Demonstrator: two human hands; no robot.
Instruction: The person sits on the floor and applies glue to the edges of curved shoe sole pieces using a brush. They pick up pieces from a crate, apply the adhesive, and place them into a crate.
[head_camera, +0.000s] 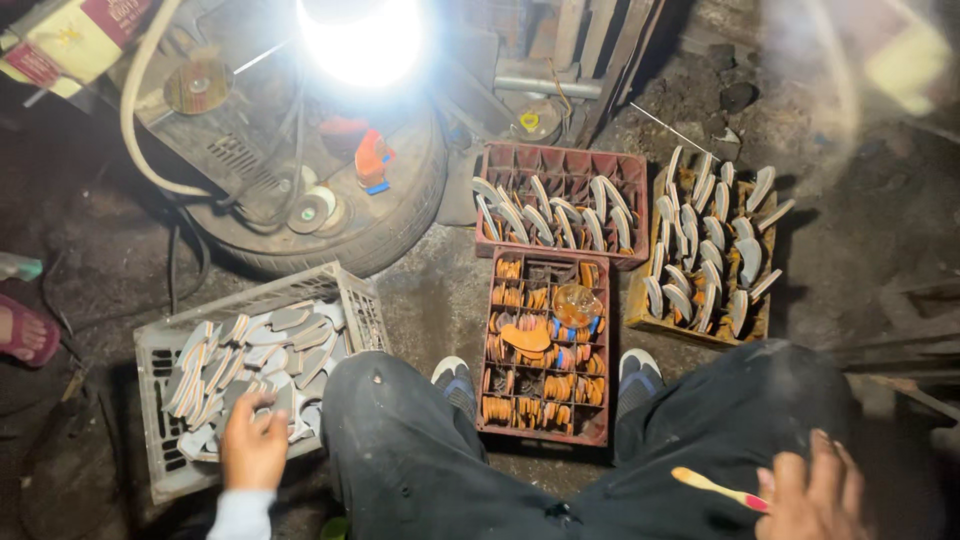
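it was a rough, dim workshop with a dirt floor. a grey plastic crate (160, 400) of shoe-sole pieces sat under the left hand (253, 445); red divided crates (545, 345) of more soles stood ahead between the feet. beyond the hands lay an old tyre (400, 215) holding grinding discs, under one bare bright lamp (360, 40).

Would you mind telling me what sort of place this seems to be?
Probably a small, dim shoe-sole workshop with a dirt floor: crates packed with cut soles, an old tyre as a stand, and a bare lamp. The left hand reaches into the grey crate.
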